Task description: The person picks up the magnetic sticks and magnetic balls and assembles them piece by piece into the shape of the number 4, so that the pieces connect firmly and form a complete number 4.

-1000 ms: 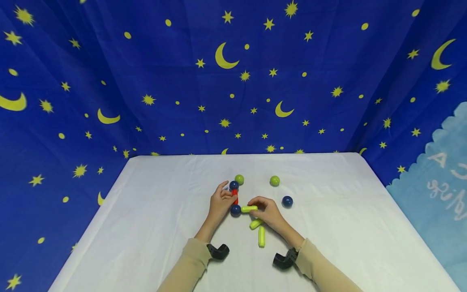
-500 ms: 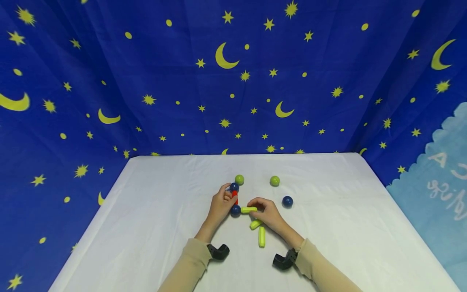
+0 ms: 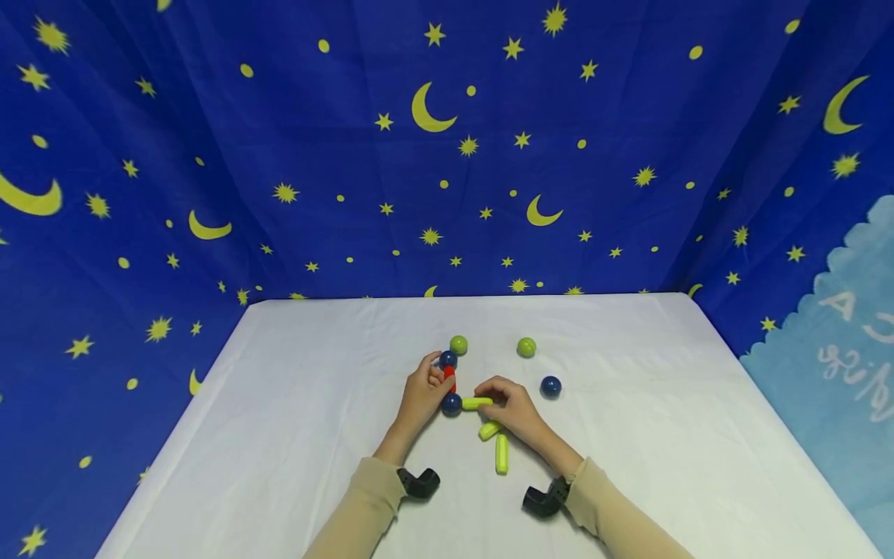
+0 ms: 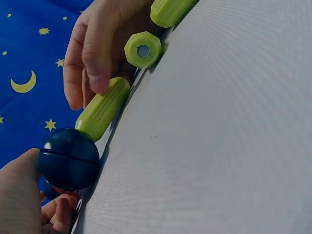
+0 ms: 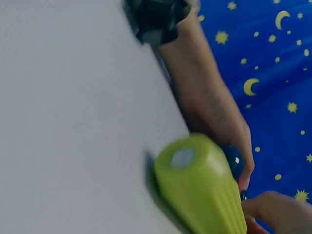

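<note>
Draws the far blue ball (image 3: 448, 359) a little toward the near blue ball (image 3: 452, 404) since a second ago, with a fingertip of the left hand (image 3: 421, 388) now bent in beside it; leaves the near blue ball and the right hand (image 3: 515, 405) about in place. Holds the red rod (image 3: 449, 376) between left thumb and fingers, in line between those two balls and partly hidden by the thumb. Pinches the yellow-green rod (image 3: 477, 404) with right thumb and fingers, low over the tabletop (image 3: 314, 388), its end against the near blue ball in the left wrist view. Has a slanting rod (image 3: 490, 430) just below the right hand, partly covered by it, and a straight rod (image 3: 502, 454) nearer the body, both yellow-green. Shows a green ball (image 3: 459, 345) just past the far blue ball, any contact impossible to tell; farther right, a second green ball (image 3: 526, 347) and a loose blue ball (image 3: 551, 387), apart from each other. Wears beige sleeves (image 3: 380, 481) and black brackets (image 3: 419, 483) at the wrists. Faces a blue curtain (image 3: 419, 167) with yellow moons and stars, plus a pale blue panel (image 3: 810, 388) at right.
</note>
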Available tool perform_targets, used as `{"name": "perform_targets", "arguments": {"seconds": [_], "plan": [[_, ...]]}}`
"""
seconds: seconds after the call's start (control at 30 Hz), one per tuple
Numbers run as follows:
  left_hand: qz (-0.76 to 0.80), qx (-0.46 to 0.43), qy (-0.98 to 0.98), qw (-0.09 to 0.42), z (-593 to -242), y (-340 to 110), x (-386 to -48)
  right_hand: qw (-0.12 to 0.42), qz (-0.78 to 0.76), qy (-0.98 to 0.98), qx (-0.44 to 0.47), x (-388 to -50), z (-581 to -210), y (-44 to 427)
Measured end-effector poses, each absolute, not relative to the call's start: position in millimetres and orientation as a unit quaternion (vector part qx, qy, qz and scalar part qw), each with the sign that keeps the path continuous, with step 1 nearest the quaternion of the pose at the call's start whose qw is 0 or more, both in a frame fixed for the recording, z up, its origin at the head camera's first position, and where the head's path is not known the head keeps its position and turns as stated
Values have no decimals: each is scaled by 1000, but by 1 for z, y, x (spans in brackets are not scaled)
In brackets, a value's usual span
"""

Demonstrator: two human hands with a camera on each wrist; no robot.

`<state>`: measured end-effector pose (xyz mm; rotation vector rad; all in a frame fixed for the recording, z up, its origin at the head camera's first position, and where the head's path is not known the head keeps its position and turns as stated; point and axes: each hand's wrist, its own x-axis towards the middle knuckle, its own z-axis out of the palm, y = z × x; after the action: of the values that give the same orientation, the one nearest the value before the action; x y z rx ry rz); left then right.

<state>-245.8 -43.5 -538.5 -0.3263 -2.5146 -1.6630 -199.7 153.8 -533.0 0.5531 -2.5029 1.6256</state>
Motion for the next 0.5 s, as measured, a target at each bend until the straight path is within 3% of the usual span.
{"name": "perform_targets", "arguments": {"seconds": [0.27, 0.4, 0.5], "plan": [[-547, -112, -828, 59, -537, -43, -243, 230, 516, -792, 232, -183, -499, 165], [-542, -114, -830, 60, -537, -44, -244, 316, 491, -784, 209, -186, -504, 183], [-537, -108, -835, 57, -536, -44, -244, 342, 478, -792, 163, -192, -518, 198]]}}
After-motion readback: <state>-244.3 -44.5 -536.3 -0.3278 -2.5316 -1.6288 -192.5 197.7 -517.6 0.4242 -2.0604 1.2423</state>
